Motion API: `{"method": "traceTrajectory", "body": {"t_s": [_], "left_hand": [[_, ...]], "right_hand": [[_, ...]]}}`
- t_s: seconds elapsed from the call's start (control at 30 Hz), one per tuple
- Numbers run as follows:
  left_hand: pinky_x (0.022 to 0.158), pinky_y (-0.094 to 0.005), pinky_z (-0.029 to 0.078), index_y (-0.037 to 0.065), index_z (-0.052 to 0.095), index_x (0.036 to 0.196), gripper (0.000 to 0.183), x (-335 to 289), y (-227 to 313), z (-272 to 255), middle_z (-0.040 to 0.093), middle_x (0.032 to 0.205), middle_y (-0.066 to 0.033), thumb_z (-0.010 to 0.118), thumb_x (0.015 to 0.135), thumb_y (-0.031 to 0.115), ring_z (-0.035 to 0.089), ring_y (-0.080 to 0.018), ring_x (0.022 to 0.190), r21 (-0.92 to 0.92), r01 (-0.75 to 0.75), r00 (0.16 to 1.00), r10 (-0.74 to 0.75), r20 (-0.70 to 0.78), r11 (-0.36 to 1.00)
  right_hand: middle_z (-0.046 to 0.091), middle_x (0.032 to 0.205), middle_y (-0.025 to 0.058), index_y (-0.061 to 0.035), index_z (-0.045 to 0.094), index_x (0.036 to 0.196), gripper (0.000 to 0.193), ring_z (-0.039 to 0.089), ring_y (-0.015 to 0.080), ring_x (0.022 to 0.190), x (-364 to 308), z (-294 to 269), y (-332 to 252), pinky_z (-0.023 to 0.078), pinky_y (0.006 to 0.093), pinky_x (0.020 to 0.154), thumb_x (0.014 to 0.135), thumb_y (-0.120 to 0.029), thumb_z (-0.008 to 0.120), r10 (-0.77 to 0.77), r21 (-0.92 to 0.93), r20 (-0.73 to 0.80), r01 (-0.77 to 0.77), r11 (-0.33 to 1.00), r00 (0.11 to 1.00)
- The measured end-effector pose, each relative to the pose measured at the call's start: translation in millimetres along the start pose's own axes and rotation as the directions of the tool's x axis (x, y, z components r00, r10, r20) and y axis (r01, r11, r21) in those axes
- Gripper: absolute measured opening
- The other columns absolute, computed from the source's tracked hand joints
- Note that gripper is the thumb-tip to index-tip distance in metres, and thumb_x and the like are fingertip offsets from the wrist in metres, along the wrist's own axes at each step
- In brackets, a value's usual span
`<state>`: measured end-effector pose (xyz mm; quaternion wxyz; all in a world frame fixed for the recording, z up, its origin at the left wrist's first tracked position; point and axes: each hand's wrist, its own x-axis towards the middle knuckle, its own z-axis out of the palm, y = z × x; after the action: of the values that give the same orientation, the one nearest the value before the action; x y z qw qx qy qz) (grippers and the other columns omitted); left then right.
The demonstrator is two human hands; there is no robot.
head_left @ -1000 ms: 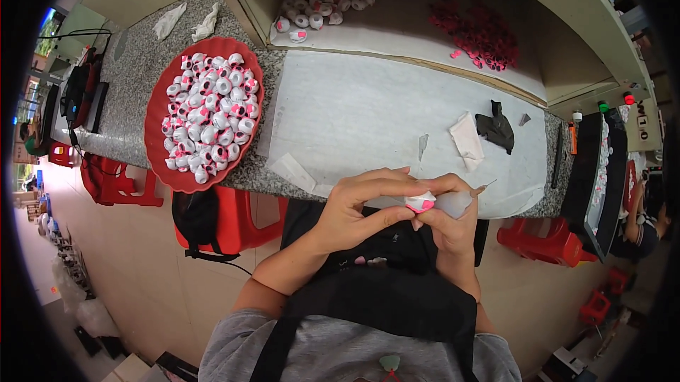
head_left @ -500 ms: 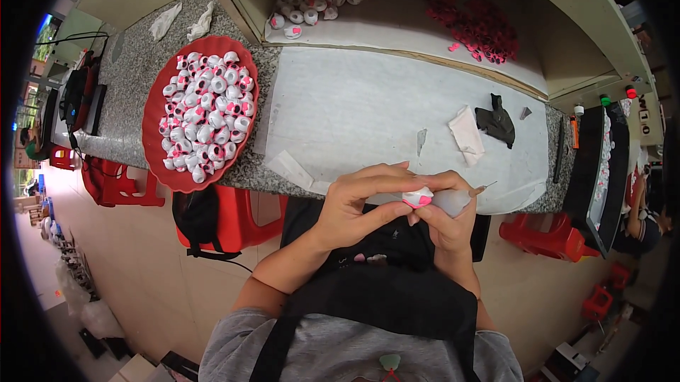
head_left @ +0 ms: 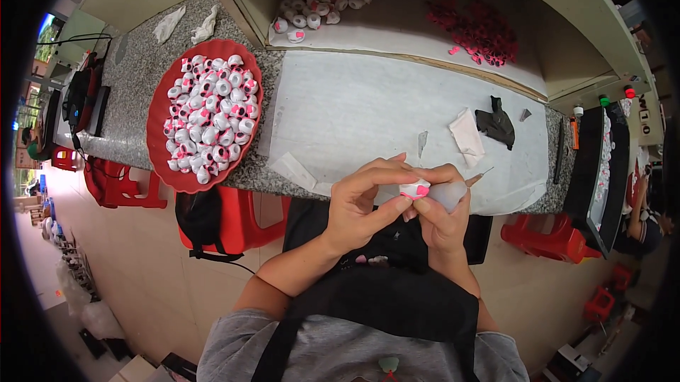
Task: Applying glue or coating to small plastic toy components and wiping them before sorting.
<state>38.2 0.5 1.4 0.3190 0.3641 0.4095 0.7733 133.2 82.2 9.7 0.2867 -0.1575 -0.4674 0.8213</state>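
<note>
Just over the table's front edge, my left hand [head_left: 356, 210] and my right hand [head_left: 448, 225] meet around a small white-and-pink figure piece [head_left: 413, 189]. Fingers and thumbs of both hands pinch it from either side. A translucent squeeze bottle [head_left: 451, 194] with a thin needle tip is tucked in my right hand, the tip pointing away to the right. To the left stands a red scalloped dish [head_left: 159, 109] heaped with similar white-and-pink pieces. The undersides of the piece and bottle are hidden by my fingers.
White paper [head_left: 340, 109] covers the worktop. A folded white cloth [head_left: 467, 136] and black plastic scrap [head_left: 496, 125] lie on it. Behind, a shelf holds white pieces [head_left: 333, 0] and pink parts [head_left: 485, 31]. Red stools [head_left: 244, 223] stand below the table.
The piece has turned a little between my fingers, so more of its pink patch shows. Both hands keep hold, and the view has shifted slightly.
</note>
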Motion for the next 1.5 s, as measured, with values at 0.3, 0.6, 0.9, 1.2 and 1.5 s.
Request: {"method": "traceTrajectory", "body": {"t_s": [0.3,0.6,0.9,1.2,1.5], "left_hand": [[0.093,-0.0395,0.024,0.001,0.054,0.092,0.026,-1,-4,0,0.055,0.089,-0.0090,0.053,0.067,-0.004,0.051,-0.0156,0.084,0.034,-0.035,0.999,0.036,-0.033,0.999],[0.089,-0.0425,0.029,0.002,0.056,0.094,0.027,-1,1,-2,0.055,0.085,-0.0104,0.059,0.067,0.002,0.052,-0.0196,0.084,0.414,-0.092,0.994,0.108,-0.015,0.906],[0.089,-0.0434,0.028,0.004,0.058,0.088,0.022,-3,2,-4,0.055,0.085,-0.0108,0.061,0.067,0.008,0.053,-0.0245,0.087,0.228,-0.063,0.997,0.052,0.054,0.972],[0.092,-0.0444,0.023,0.004,0.054,0.081,0.017,4,-14,1,0.054,0.081,-0.0095,0.061,0.069,0.013,0.052,-0.0238,0.087,-0.075,0.021,1.000,-0.022,-0.009,0.997],[0.059,-0.0205,0.041,0.001,0.049,0.097,0.019,-4,5,-18,0.050,0.088,-0.0076,0.048,0.079,0.006,0.048,-0.0099,0.070,-0.260,0.217,0.975,-0.224,0.004,0.941]], "right_hand": [[0.053,0.077,0.0146,0.0030,0.046,0.090,0.027,0.050,0.0137,0.054,3,-5,5,0.041,0.0225,0.045,0.066,-0.005,0.056,-0.004,0.011,0.031,0.004,1.000,1.000],[0.054,0.080,0.0144,0.0055,0.048,0.091,0.025,0.054,0.0158,0.059,12,-16,16,0.045,0.0239,0.050,0.068,0.001,0.055,0.076,0.267,0.112,-0.104,0.958,0.991],[0.055,0.080,0.0171,0.0056,0.049,0.087,0.025,0.055,0.0172,0.060,4,-15,13,0.044,0.0246,0.051,0.064,0.001,0.061,-0.102,0.143,0.158,0.079,0.987,0.982],[0.054,0.066,0.0115,0.0037,0.053,0.083,0.023,0.052,0.0137,0.054,3,-10,0,0.040,0.0214,0.048,0.063,0.002,0.063,-0.102,0.010,0.046,0.101,0.995,0.994],[0.047,0.064,0.0050,-0.0001,0.044,0.086,0.021,0.043,0.0085,0.049,9,8,23,0.033,0.0188,0.043,0.066,0.001,0.051,0.056,-0.114,-0.118,-0.069,0.991,0.991]]}}
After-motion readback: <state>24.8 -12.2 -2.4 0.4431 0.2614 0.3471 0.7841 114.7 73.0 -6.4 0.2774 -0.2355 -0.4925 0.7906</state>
